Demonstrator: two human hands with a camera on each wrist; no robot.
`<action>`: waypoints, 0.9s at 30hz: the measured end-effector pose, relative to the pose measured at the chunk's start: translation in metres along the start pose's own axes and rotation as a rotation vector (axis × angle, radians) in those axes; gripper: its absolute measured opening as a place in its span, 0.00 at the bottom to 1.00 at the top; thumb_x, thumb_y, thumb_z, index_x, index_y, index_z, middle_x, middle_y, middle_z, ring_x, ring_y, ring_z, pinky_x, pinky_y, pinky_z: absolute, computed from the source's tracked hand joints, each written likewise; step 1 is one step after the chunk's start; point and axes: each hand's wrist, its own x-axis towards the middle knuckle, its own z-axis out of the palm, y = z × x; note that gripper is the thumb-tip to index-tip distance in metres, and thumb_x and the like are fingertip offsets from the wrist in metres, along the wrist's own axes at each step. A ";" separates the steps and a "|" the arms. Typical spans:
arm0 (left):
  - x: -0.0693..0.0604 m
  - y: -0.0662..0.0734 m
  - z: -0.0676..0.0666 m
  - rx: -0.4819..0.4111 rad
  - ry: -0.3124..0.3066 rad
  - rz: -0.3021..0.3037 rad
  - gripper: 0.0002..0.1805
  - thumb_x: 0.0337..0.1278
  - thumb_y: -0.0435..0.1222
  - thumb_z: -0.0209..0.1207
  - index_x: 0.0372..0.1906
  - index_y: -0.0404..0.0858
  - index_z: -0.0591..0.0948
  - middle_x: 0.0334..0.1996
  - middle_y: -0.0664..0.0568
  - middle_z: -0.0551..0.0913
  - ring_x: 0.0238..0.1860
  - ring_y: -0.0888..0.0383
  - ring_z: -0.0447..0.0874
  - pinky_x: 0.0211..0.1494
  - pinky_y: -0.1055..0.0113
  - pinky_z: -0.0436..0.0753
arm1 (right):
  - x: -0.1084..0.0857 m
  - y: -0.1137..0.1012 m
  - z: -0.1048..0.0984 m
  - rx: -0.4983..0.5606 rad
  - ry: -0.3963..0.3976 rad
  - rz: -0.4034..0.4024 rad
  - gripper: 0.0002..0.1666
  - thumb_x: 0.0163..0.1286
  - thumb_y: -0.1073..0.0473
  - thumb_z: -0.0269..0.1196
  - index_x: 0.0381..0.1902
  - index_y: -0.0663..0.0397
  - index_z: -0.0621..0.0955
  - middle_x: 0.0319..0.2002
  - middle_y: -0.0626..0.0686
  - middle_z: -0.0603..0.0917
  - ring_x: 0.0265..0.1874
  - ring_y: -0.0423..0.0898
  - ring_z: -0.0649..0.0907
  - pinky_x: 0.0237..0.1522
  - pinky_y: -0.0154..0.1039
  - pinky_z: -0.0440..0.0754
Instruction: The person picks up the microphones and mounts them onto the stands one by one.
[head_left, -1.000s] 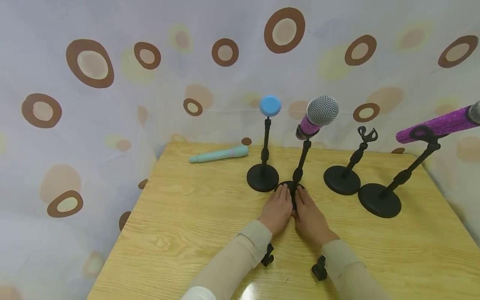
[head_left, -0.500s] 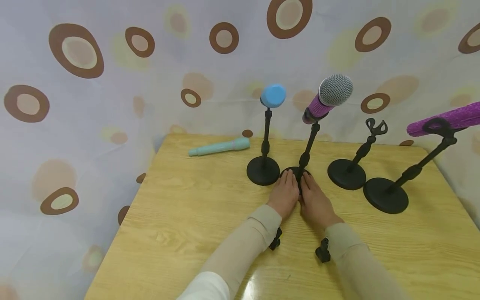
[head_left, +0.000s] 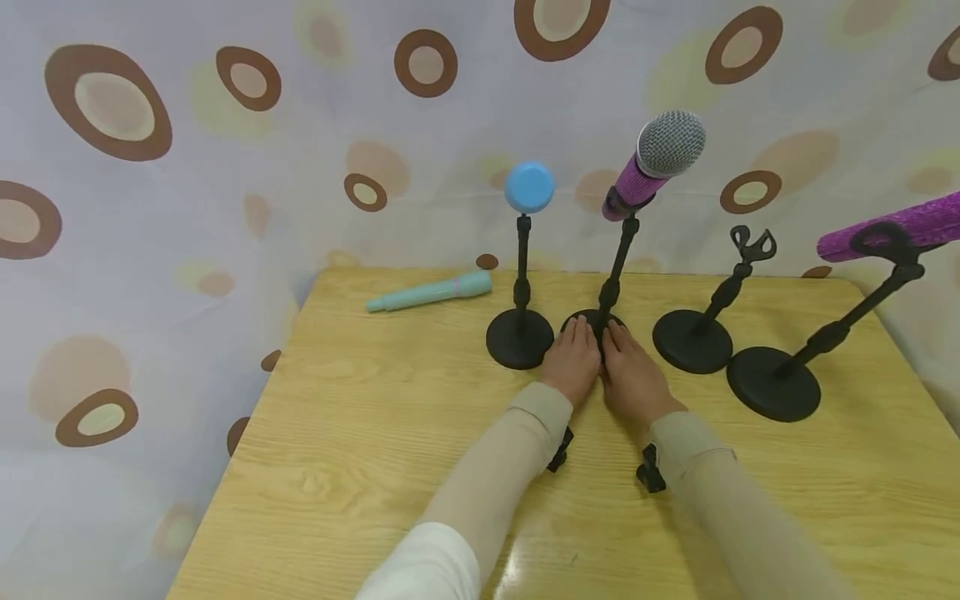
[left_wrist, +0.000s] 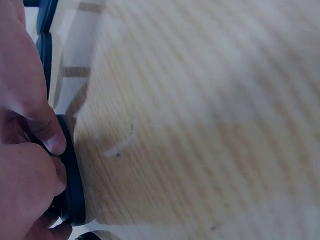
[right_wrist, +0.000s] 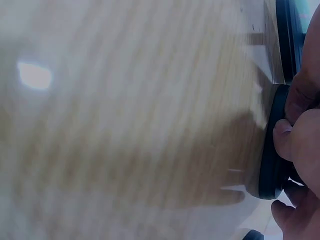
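Observation:
A black microphone stand (head_left: 617, 265) holds a tilted microphone (head_left: 663, 150) with a purple handle and silver mesh head. Both hands hold its round base (right_wrist: 268, 165) from opposite sides, low on the table. My left hand (head_left: 573, 362) grips the left rim, its thumb on the near part in the left wrist view. On the right rim my right hand (head_left: 636, 379) has a matching grip, fingers curled round the edge in the right wrist view. The thumbs lie close together, and the hands cover much of the base.
Left of it stands a stand (head_left: 519, 337) with a blue-topped microphone (head_left: 529, 187). On the right are a stand (head_left: 693, 342) with a bare clip and another stand (head_left: 776, 383) bearing a fuzzy purple microphone (head_left: 900, 227). A teal microphone-like stick (head_left: 431, 292) lies near the back edge.
Both hands have slid the microphone stand away toward the back of the table, bringing its base about level with the blue-topped one's. The head view has shifted as well.

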 end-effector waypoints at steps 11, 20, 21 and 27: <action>0.031 -0.001 -0.007 -0.025 -0.179 -0.039 0.29 0.79 0.39 0.41 0.79 0.41 0.52 0.80 0.52 0.50 0.80 0.57 0.48 0.75 0.69 0.65 | 0.017 0.014 -0.011 -0.006 -0.103 0.034 0.34 0.74 0.63 0.56 0.71 0.78 0.60 0.73 0.74 0.58 0.73 0.68 0.62 0.71 0.59 0.66; 0.038 -0.005 -0.013 -0.034 -0.168 -0.074 0.30 0.78 0.39 0.43 0.78 0.39 0.53 0.80 0.49 0.51 0.80 0.55 0.51 0.73 0.65 0.69 | -0.004 0.047 -0.038 0.135 -0.029 0.114 0.24 0.73 0.66 0.53 0.63 0.75 0.70 0.66 0.76 0.65 0.63 0.72 0.71 0.63 0.64 0.73; 0.038 -0.005 -0.014 -0.030 -0.174 -0.077 0.30 0.79 0.39 0.42 0.78 0.38 0.53 0.80 0.48 0.51 0.79 0.54 0.51 0.74 0.64 0.68 | -0.009 0.052 -0.038 0.134 -0.019 0.135 0.24 0.73 0.66 0.52 0.63 0.76 0.69 0.67 0.76 0.64 0.63 0.72 0.71 0.62 0.64 0.73; 0.038 0.004 -0.032 0.077 -0.200 -0.032 0.23 0.77 0.42 0.47 0.71 0.47 0.71 0.70 0.47 0.71 0.70 0.49 0.71 0.71 0.53 0.72 | -0.027 0.073 -0.032 0.137 -0.040 0.195 0.27 0.73 0.66 0.53 0.65 0.77 0.67 0.70 0.76 0.59 0.65 0.74 0.68 0.62 0.65 0.72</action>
